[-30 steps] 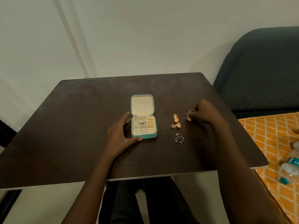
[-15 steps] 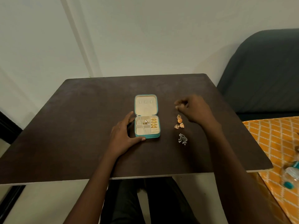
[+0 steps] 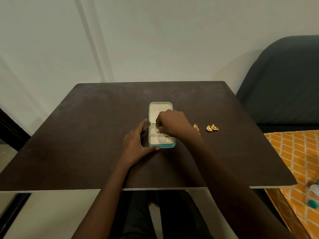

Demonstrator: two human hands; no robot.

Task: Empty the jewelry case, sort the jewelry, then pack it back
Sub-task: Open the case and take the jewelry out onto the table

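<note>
The small teal jewelry case [image 3: 162, 145] lies open in the middle of the dark table [image 3: 86, 135], its cream lid [image 3: 152, 112] folded back. My left hand [image 3: 138, 144] rests flat against the case's left side, thumb along its front edge. My right hand [image 3: 170, 123] hovers over the case with fingers curled down into the back compartments. A small piece shows just under the fingertips, but I cannot tell if it is pinched. Two gold earrings [image 3: 212, 128] lie on the table to the right. An orange piece [image 3: 196, 126] peeks out beside my right wrist.
A dark sofa [image 3: 284, 83] stands to the right of the table. An orange patterned cloth [image 3: 293, 152] with a clear bottle [image 3: 313, 192] lies at the lower right. The table's front edge runs close to my body.
My right hand left the gold earrings on the table at the right and moved left to the open case. My left hand stayed beside the case.
</note>
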